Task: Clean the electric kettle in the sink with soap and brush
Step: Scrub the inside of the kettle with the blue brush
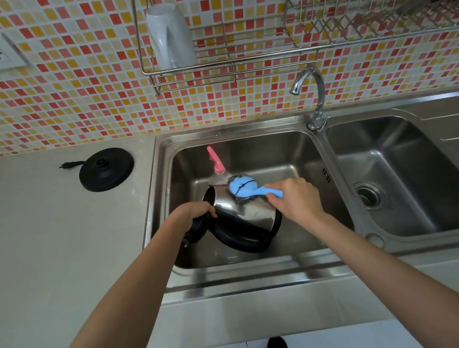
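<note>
A steel electric kettle (pixel 249 213) with a black handle and base lies tilted on its side in the left sink basin (pixel 297 146). My left hand (pixel 191 212) grips its rim and open black lid at the left. My right hand (pixel 297 198) holds the handle of a blue brush (pixel 242 188), whose head with a wire scrubber presses on the kettle's upper side. A clear soap bottle with a pink cap (pixel 216 161) lies in the basin just behind the kettle.
The kettle's black power base (pixel 106 169) with its plug sits on the counter left of the sink. A chrome tap (pixel 313 98) stands between the two basins. A white mug (pixel 169 35) hangs upside down in the wall rack above.
</note>
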